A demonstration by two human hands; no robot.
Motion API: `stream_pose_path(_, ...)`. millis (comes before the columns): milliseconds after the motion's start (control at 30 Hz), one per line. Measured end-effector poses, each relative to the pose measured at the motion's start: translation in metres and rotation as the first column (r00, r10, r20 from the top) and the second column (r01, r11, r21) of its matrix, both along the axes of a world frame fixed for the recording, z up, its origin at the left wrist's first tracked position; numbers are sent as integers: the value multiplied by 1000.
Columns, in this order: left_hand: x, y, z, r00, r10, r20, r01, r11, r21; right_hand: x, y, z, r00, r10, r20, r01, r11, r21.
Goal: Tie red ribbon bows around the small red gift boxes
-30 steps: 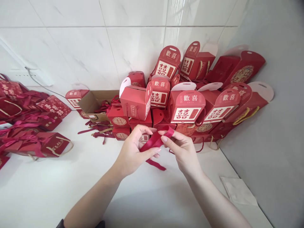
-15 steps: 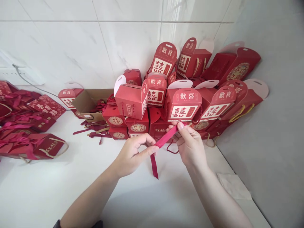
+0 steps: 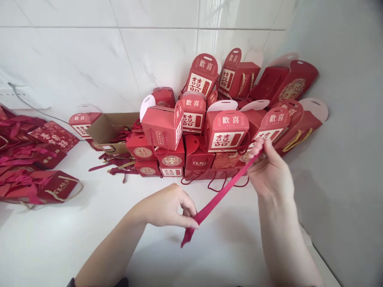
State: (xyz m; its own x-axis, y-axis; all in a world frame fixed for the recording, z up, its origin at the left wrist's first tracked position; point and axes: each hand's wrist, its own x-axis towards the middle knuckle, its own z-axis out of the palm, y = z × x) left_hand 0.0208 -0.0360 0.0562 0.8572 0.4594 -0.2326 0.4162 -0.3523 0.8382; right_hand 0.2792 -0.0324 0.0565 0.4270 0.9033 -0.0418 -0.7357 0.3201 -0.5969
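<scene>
A dark pink ribbon (image 3: 226,191) stretches on a slant between my two hands above the white table. My left hand (image 3: 172,207) pinches it near its lower end, and a short tail hangs past the fingertips. Up and to the right, my right hand (image 3: 271,169) is closed on the other end with thumb and fingers. Just behind the hands stand stacked red gift boxes with rope handles, among them a box with a white label (image 3: 227,131) and a darker red box (image 3: 199,159) beneath. My right hand covers part of a neighbouring box (image 3: 273,123).
An open cardboard carton (image 3: 104,131) holds red ribbons, and loose ribbons (image 3: 119,163) lie before it. Ribbon-tied red boxes (image 3: 56,187) are grouped at the left. A white tiled wall (image 3: 74,59) rises behind, and a grey panel (image 3: 344,139) bounds the right.
My right hand has moved right and slightly up, drawing the ribbon out longer. My left hand has gone a little lower, nearer the ribbon's end. The view has shifted slightly.
</scene>
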Motion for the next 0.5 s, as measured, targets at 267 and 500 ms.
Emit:
stream_pose_path(267, -6, 1, 0, 958, -201, -205, 246, 944, 221, 71, -37, 19, 966, -253, 58, 234, 945, 228)
stream_pose_path(500, 17, 22, 58, 709, 512, 485, -693, 379, 613, 61, -56, 34, 823, -382, 421, 317, 923, 219)
